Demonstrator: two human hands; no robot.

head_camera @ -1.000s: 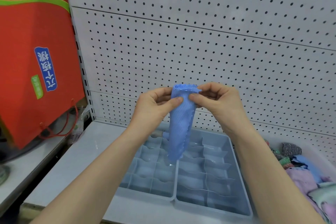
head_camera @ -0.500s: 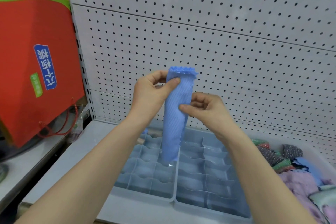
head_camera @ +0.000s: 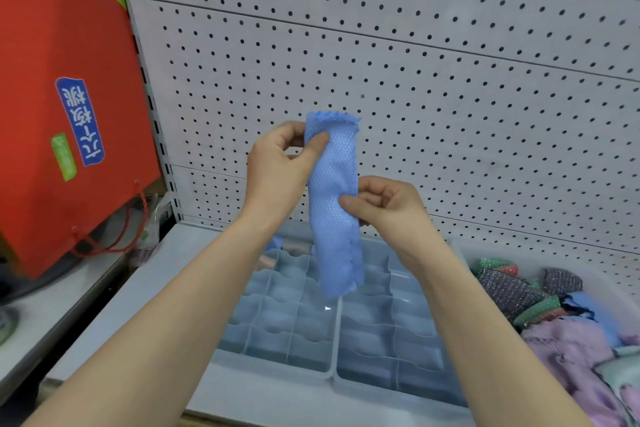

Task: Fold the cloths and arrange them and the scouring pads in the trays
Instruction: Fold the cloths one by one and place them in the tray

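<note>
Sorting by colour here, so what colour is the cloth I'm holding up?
The cloth is light blue with a bumpy textured weave; head view shows it.

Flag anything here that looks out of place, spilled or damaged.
Nothing stands out. The blue cloth hangs as a narrow strip, pinched by the left hand near its top and the right hand midway, above the trays. The scouring pads and cloths in the right bin lie jumbled, unsorted.

Single head cam, wide-angle, looking forward and down from close range: forearms enter bottom edge, pegboard wall straight ahead, table below.
</note>
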